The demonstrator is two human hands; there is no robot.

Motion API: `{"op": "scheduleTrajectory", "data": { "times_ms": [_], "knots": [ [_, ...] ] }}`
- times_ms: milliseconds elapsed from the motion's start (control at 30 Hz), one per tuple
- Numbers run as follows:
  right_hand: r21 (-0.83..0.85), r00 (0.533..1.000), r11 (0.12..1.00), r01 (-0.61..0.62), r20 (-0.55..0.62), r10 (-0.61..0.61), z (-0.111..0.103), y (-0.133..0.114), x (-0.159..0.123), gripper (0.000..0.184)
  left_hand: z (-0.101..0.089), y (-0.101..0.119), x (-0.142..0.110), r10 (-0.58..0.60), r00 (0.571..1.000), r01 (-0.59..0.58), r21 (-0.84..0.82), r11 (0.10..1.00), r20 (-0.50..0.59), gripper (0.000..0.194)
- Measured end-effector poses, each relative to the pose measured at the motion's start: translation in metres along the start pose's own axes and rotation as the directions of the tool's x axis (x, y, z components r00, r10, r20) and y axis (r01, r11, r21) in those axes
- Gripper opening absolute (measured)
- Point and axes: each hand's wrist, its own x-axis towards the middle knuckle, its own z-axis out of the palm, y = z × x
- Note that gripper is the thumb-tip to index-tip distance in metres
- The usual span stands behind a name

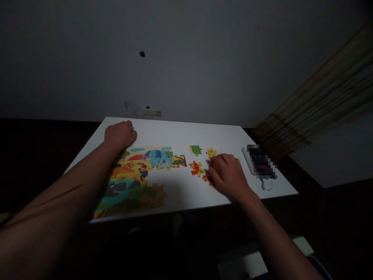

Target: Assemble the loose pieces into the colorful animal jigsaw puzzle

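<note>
A partly joined jigsaw puzzle [131,179] with animals and a blue elephant lies on the left half of a white table [204,134]. My left hand [121,134] rests curled into a fist beyond the puzzle's upper left edge, with nothing visible in it. To the right, my right hand [229,173] bends its fingers down over a reddish-orange puzzle piece [213,165], mostly covered by them. Loose around it lie a green puzzle piece [195,150], a yellow puzzle piece [211,153] and a red and yellow puzzle piece [196,168].
At the table's right end sits a white-edged object [248,161] with a blurred-out dark face and a pale strap [265,184]. Behind the table stands a grey wall with sockets [152,112]. A curtain [317,97] hangs at the right.
</note>
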Motion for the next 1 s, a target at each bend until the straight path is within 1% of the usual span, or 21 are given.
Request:
{"op": "scheduleTrajectory", "data": {
  "times_ms": [67, 100, 167, 200, 267, 300, 367, 400, 467, 600, 700, 867, 1000],
  "knots": [
    [0.041, 0.991, 0.992, 0.119, 0.05, -0.121, 0.009, -0.013, 0.016, 0.038, 0.013, 0.008, 0.04, 0.122, 0.992, -0.123, -0.015, 0.992, -0.017, 0.047],
    [0.066, 0.986, 0.987, 0.149, 0.067, -0.153, 0.013, -0.017, 0.022, 0.037, 0.02, 0.012, 0.058, 0.165, 0.986, -0.165, -0.028, 0.986, -0.021, 0.05],
    [0.111, 0.98, 0.981, 0.161, 0.103, -0.173, 0.021, -0.024, 0.026, 0.044, 0.032, 0.019, 0.087, 0.194, 0.981, -0.195, -0.075, 0.978, -0.027, 0.055],
    [0.127, 0.979, 0.98, 0.152, 0.117, -0.167, 0.023, -0.025, 0.026, 0.049, 0.037, 0.021, 0.098, 0.207, 0.978, -0.206, -0.118, 0.971, -0.002, 0.057],
    [0.14, 0.979, 0.984, 0.113, 0.15, -0.134, 0.024, -0.026, 0.023, 0.059, 0.043, 0.025, 0.113, 0.208, 0.975, -0.189, -0.196, 0.962, 0.083, 0.057],
    [0.139, 0.98, 0.986, 0.089, 0.163, -0.111, 0.024, -0.026, 0.021, 0.062, 0.044, 0.026, 0.117, 0.198, 0.971, -0.168, -0.207, 0.964, 0.135, 0.057],
    [0.132, 0.982, 0.99, 0.045, 0.176, -0.068, 0.023, -0.026, 0.016, 0.065, 0.044, 0.028, 0.119, 0.178, 0.961, -0.134, -0.205, 0.97, 0.212, 0.058],
    [0.128, 0.983, 0.991, 0.028, 0.178, -0.051, 0.023, -0.026, 0.014, 0.064, 0.042, 0.029, 0.118, 0.174, 0.957, -0.129, -0.198, 0.972, 0.234, 0.059],
    [0.126, 0.981, 0.992, 0.007, 0.189, -0.031, 0.023, -0.027, 0.011, 0.061, 0.038, 0.03, 0.114, 0.182, 0.952, -0.138, -0.189, 0.972, 0.244, 0.06],
    [0.123, 0.981, 0.992, -0.012, 0.194, -0.012, 0.026, -0.027, 0.012, 0.055, 0.035, 0.032, 0.105, 0.192, 0.96, -0.156, -0.179, 0.971, 0.206, 0.057],
    [0.13, 0.984, 0.991, 0.004, 0.176, -0.027, 0.026, -0.025, 0.013, 0.053, 0.043, 0.031, 0.104, 0.163, 0.971, -0.122, -0.223, 0.967, 0.177, 0.055],
    [0.109, 0.984, 0.993, 0.044, 0.166, -0.062, 0.025, -0.021, 0.01, 0.052, 0.061, 0.026, 0.105, 0.159, 0.976, -0.109, -0.295, 0.949, 0.152, 0.061],
    [0.098, 0.988, 0.994, 0.057, 0.139, -0.07, 0.025, -0.02, 0.01, 0.048, 0.064, 0.027, 0.104, 0.146, 0.979, -0.088, -0.347, 0.934, 0.144, 0.063]
  ]
}}
